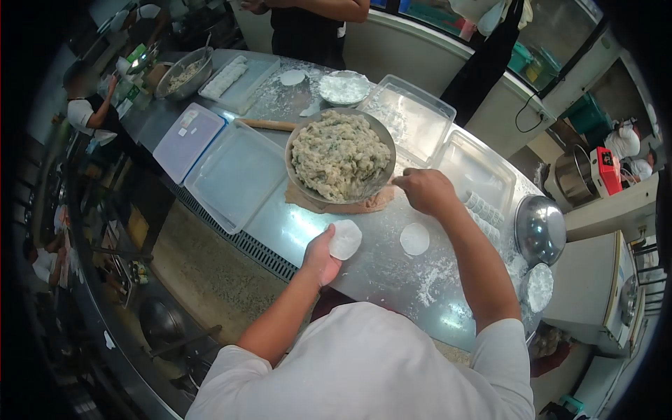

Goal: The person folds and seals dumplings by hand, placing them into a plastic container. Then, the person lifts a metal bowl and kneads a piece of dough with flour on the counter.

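Observation:
A round white dough wrapper lies on my left hand, with the thumb at its edge. My right hand is closed at the right rim of a large metal bowl; what it grips is too small to make out. Chopped, pale filling with green bits heaps up in that bowl, which rests on a brownish cloth. Another round wrapper lies flat on the floured metal table, below my right hand.
Plastic trays stand left of the bowl, others behind and right. Dumplings line the right tray. A rolling pin, flour bowl and upturned metal bowl are around. A person stands across the table.

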Tool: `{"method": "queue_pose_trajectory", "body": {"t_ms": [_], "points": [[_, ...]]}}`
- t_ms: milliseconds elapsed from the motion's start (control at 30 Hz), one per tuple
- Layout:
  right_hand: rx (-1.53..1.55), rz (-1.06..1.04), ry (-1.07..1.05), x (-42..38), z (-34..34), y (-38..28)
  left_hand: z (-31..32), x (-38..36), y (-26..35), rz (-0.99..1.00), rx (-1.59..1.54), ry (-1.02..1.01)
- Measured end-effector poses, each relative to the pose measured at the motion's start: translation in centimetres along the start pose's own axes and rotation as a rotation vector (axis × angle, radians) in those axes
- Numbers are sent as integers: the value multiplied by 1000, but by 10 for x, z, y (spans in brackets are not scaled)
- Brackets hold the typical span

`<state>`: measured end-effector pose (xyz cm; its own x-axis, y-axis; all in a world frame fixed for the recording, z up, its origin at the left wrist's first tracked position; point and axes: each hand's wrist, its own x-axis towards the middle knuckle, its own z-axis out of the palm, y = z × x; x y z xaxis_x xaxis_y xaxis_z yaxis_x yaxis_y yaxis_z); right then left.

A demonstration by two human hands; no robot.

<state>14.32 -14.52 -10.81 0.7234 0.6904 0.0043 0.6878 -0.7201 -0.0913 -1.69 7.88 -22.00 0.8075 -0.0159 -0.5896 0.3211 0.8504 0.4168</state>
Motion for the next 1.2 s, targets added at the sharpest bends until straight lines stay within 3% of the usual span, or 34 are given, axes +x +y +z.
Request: {"method": "queue_pose_trajectory", "body": {"t_ms": [100, 233, 300, 433, 567, 767, 933, 1033, 1200], "points": [[-27, 55, 6, 8, 18, -2, 3, 8, 3, 39, -44, 49], [87, -81, -86, 7, 19, 2, 1, 14, 14, 113, -90, 95], [262, -146, -1, 1, 14, 13, -2, 16, 19, 112, -93, 86], [392, -117, 60, -1, 29, 24, -3, 28, 26, 117, -94, 73], [283, -3, 64, -4, 38, 4, -2, 38, 29, 109, -134, 86], [448, -106, 41, -13, 46, 7, -5, 38, 38, 133, -128, 50], [557, -98, 72, -44, 47, -24, -19, 34, 42, -100, -163, -101], [535, -63, 68, -56, 55, -29, -23, 28, 42, -136, -120, -182], [422, -41, 146, -73, 19, -17, -6, 5, 41, -167, -89, -124]]}}
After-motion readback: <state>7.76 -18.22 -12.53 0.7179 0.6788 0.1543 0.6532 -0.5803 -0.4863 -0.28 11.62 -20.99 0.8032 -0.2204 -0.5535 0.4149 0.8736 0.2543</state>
